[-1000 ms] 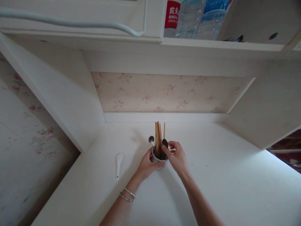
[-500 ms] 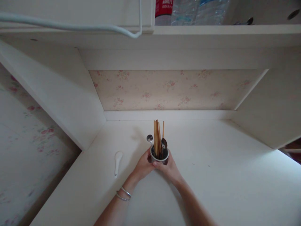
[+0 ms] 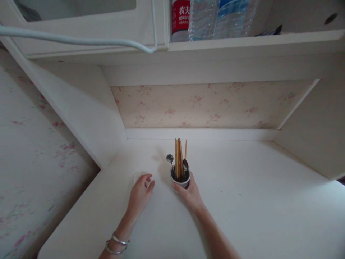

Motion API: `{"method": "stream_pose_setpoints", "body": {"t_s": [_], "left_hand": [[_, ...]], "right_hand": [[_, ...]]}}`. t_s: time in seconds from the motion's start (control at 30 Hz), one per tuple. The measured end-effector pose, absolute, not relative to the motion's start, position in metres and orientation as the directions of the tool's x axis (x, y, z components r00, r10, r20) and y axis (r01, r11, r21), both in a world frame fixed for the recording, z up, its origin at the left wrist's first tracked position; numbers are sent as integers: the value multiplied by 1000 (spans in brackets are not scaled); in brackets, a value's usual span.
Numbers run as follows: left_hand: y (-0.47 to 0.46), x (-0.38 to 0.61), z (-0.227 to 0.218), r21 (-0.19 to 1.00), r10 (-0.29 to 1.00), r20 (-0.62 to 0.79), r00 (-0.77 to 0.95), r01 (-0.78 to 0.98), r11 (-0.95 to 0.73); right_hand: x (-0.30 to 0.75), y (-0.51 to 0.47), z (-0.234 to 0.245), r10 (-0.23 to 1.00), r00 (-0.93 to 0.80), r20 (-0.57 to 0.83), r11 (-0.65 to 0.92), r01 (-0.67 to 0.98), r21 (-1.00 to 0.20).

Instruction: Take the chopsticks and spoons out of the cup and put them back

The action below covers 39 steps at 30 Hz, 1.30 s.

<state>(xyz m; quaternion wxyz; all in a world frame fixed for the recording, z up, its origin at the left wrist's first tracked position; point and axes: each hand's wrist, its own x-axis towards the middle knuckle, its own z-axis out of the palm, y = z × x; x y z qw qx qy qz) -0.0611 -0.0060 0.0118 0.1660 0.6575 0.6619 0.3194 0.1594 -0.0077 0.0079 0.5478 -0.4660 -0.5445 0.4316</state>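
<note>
A small metal cup (image 3: 180,178) stands on the white desk (image 3: 242,201), holding wooden chopsticks (image 3: 179,155) and two metal spoons (image 3: 170,159). My right hand (image 3: 189,195) is wrapped round the cup's near side. My left hand (image 3: 141,193), with bracelets on the wrist, lies over a white ceramic spoon (image 3: 137,176), fingers curled onto it. Only the spoon's bowl shows past my fingertips.
The desk sits in a recess with white side panels and floral wallpaper (image 3: 210,106) behind. A shelf above carries water bottles (image 3: 212,18). A white cable (image 3: 81,39) hangs across the upper left. The desk's left edge drops off near my left wrist.
My left hand has let go of the cup and moved left onto the white spoon. My right hand stays on the cup.
</note>
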Motion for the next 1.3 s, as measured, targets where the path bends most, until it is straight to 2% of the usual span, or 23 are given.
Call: {"method": "stream_pose_setpoints", "body": {"t_s": [0.1, 0.2, 0.27, 0.43, 0.57, 0.67, 0.73, 0.8, 0.83, 0.9, 0.97, 1.03, 1.17, 1.23, 1.3], "left_hand": [[-7, -89, 24, 376, 963, 253, -94, 926, -9], [-5, -108, 33, 193, 979, 178, -102, 979, 67], [-3, -116, 35, 145, 989, 105, -108, 985, 92], [3, -125, 36, 124, 993, -50, -112, 985, 117], [8, -123, 40, 21, 993, -81, -87, 996, 89], [15, -119, 47, 3, 996, -72, -57, 998, 58], [21, -113, 56, 24, 997, -59, -54, 998, 55], [25, -103, 68, 98, 999, -23, -40, 994, 42], [27, -96, 74, 169, 1000, 8, -26, 985, 24], [27, -79, 88, 385, 996, 85, 2, 922, -35], [26, -60, 103, 613, 988, 153, 3, 784, -98], [22, -40, 116, 744, 980, 199, -17, 653, -140], [16, -5, 131, 824, 959, 284, 0, 511, -244], [16, 9, 129, 812, 947, 318, 44, 503, -296], [17, 19, 121, 752, 935, 343, 91, 570, -331]], "right_hand": [[159, -8, 8, 981, 26, 193, 193, 10, -981], [159, -8, 9, 982, 25, 189, 189, -5, -982], [159, -8, 9, 981, 30, 191, 191, -8, -982], [159, -8, 9, 977, 17, 211, 211, -21, -977], [160, -8, 8, 977, 24, 210, 211, -5, -978], [160, -8, 9, 977, 22, 214, 214, -5, -977], [160, -8, 10, 976, 17, 218, 218, -3, -976], [161, -8, 11, 976, 20, 217, 217, 3, -976], [161, -8, 11, 976, 21, 216, 216, 4, -976], [161, -8, 11, 975, 22, 219, 219, 1, -976], [161, -8, 10, 973, 19, 229, 229, -1, -974], [161, -9, 9, 973, 18, 232, 232, -1, -973], [161, -9, 8, 974, 22, 226, 226, 7, -974], [161, -9, 6, 974, 25, 227, 226, 12, -974], [160, -8, 4, 971, 34, 235, 235, 7, -972]]}}
